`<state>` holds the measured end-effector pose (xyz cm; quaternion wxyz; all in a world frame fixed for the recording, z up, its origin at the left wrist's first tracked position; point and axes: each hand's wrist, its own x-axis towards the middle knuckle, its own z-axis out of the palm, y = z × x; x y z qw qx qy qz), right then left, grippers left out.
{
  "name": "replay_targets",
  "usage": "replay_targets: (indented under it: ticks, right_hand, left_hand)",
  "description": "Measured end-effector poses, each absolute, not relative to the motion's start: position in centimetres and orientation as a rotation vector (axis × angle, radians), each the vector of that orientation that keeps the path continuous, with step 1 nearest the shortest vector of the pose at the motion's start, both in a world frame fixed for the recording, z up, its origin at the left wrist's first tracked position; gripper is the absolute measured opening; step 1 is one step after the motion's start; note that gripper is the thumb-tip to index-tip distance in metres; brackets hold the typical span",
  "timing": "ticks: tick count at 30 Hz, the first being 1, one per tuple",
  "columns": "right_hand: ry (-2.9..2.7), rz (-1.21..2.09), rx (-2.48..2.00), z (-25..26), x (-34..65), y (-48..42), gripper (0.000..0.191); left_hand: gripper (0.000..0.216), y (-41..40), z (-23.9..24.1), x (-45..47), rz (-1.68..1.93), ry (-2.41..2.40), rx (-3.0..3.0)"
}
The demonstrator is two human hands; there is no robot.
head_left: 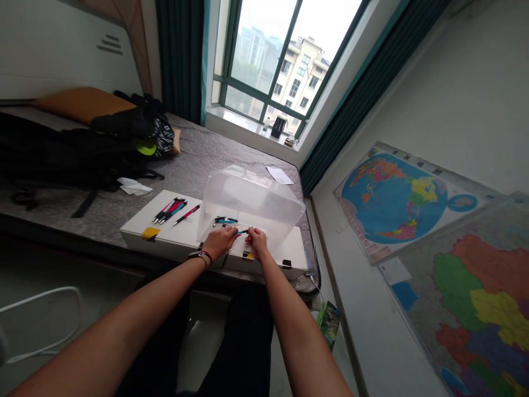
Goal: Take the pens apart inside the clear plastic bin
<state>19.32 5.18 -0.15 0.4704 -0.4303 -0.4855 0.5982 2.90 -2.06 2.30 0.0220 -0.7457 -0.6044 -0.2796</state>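
Note:
My left hand [222,241], with a bracelet and band at the wrist, is closed on one end of a blue and black pen [243,231]. At the other end of the pen, the fingertips of my right hand [258,242] pinch it. Both hands are in front of a clear plastic box [256,194], which lies with its opening toward me. Several loose pen parts [225,220] lie just beyond my left hand. To the left, several red, black and teal pens [170,211] rest side by side on a white box [142,214], with one red pen [186,215] slightly apart.
The boxes stand on a grey patterned mattress [198,149]. Dark bags and clothing [74,149] and a crumpled tissue [134,186] lie at left. A sheet of paper [280,175] is behind the clear box. A wall with maps [397,193] borders the right side.

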Motion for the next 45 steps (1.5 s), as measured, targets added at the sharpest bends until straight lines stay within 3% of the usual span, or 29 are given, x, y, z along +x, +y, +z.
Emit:
replay_targets:
  ticks: [10, 18, 25, 34, 45]
  right_hand:
    - [-0.959, 1.561, -0.98, 0.4, 19.3, 5.2, 0.025]
    - [-1.134, 1.445, -1.051, 0.2, 19.1, 5.1, 0.027]
    - [-1.242, 1.442, -1.048, 0.0, 19.2, 5.1, 0.031]
    - [-1.135, 1.414, -1.097, 0.2, 19.1, 5.1, 0.026]
    - [-0.912, 1.505, -0.969, 0.3, 19.2, 5.2, 0.027]
  left_hand:
    - [0.037, -1.5, 1.3, 2.6, -0.93, -1.853, -2.246]
    - [0.025, -1.5, 1.7, 2.7, -0.906, -1.706, -2.227]
    - [0.034, -1.5, 1.7, 2.4, -0.949, -1.641, -2.321]
    - [0.019, -1.6, 1.9, 2.5, -0.975, -1.751, -2.311]
    - [0.019, -1.8, 1.9, 2.6, -0.899, -1.828, -2.267]
